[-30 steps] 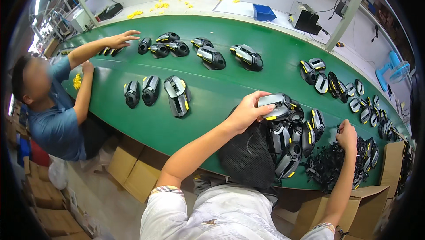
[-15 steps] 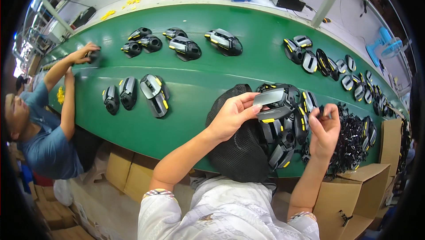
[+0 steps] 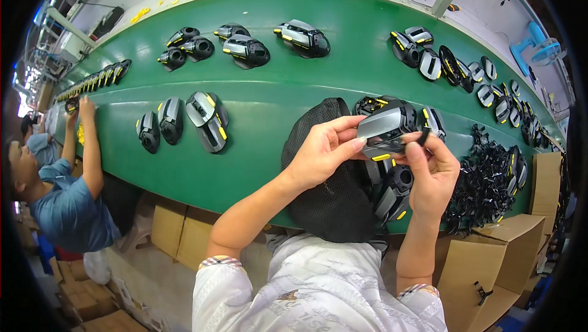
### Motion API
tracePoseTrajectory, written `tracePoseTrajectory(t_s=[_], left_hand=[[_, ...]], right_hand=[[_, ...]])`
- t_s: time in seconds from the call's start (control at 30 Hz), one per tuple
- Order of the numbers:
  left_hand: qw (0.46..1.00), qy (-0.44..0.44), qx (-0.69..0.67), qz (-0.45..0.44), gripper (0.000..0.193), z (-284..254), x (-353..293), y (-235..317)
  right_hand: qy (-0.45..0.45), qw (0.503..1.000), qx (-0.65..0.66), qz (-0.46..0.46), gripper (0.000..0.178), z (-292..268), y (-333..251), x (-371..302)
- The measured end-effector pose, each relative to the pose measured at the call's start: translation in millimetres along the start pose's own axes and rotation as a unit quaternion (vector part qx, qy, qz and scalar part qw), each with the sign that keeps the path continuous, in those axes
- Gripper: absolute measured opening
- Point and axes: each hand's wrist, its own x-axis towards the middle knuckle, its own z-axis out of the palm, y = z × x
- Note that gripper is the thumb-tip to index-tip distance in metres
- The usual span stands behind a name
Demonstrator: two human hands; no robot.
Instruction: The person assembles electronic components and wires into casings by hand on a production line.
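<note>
My left hand (image 3: pixel 324 151) grips a grey and black plastic housing (image 3: pixel 386 125) with a yellow accent, thumb along its near side and fingers behind. Close against the housing's right end, my right hand (image 3: pixel 432 176) pinches a small black plastic part (image 3: pixel 424 136). Whether that part touches the housing is hard to tell, as the fingers partly cover it. Beneath both hands, more grey and black housings (image 3: pixel 392 194) lie grouped on the green table. To their right is a heap of small black plastic pieces (image 3: pixel 481 185).
Black mesh fabric (image 3: pixel 321 191) covers part of the view beside my left hand. Housings (image 3: pixel 208 120) stand in groups across the green table (image 3: pixel 263 111). An open cardboard box (image 3: pixel 471 271) sits at lower right. At far left, a co-worker (image 3: pixel 70 209) reaches toward a row of housings (image 3: pixel 98 81).
My right hand has moved left with the small black part, up to the housing in my left hand. The co-worker's hand has left the table's far side and is nearer the row of housings.
</note>
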Motion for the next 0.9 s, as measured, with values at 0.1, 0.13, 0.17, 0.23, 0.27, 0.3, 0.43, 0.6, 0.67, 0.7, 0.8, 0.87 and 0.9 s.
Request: tracePoseTrajectory(t_s=[0.1, 0.13, 0.17, 0.23, 0.27, 0.3, 0.43, 0.6, 0.67, 0.7, 0.8, 0.87, 0.9], left_hand=[[1.0, -0.002, -0.003, 0.008, 0.045, 1, 0, 0], [1.0, -0.002, -0.013, 0.012, 0.045, 1, 0, 0], [1.0, -0.002, -0.022, 0.015, 0.045, 2, 1, 0], [1.0, -0.004, -0.017, 0.009, 0.045, 1, 1, -1], [1.0, -0.006, -0.011, 0.004, 0.044, 1, 0, -1], [1.0, -0.007, -0.011, 0.003, 0.044, 0, 0, -2], [1.0, 0.0, 0.016, 0.003, 0.045, 7, -2, -1], [0.998, 0.044, 0.042, 0.021, 0.045, 15, -4, -6], [0.989, 0.104, 0.094, 0.037, 0.043, 18, -2, -3], [0.989, 0.103, 0.095, 0.036, 0.043, 18, -3, -3], [0.985, 0.102, 0.119, 0.066, 0.041, 16, -5, -4], [0.971, 0.086, 0.201, 0.094, 0.04, 14, -5, -4], [0.971, 0.086, 0.202, 0.094, 0.04, 15, -5, -4]], right_hand=[[-0.002, 0.998, -0.057, 0.004, 0.013, 0, 5, -2], [-0.003, 0.997, -0.082, -0.011, 0.013, -1, 6, -1], [-0.003, 0.994, -0.107, -0.028, 0.013, -3, 7, -1], [-0.001, 0.994, -0.101, -0.035, 0.014, -6, 6, 1], [-0.006, 0.995, -0.098, -0.024, 0.014, -7, 6, 3], [-0.011, 0.995, -0.094, -0.014, 0.014, -8, 6, 4], [0.009, 0.984, -0.173, -0.046, 0.015, -11, 6, 4], [0.004, 0.955, -0.263, -0.137, 0.019, -8, 12, 3], [0.008, 0.953, -0.27, -0.139, 0.023, -7, 12, 3], [0.009, 0.953, -0.27, -0.139, 0.023, -7, 12, 2], [-0.008, 0.954, -0.262, -0.145, 0.025, -13, 15, 0], [-0.035, 0.961, -0.244, -0.126, 0.028, -18, 16, 0], [-0.035, 0.961, -0.243, -0.126, 0.028, -20, 16, 1]])
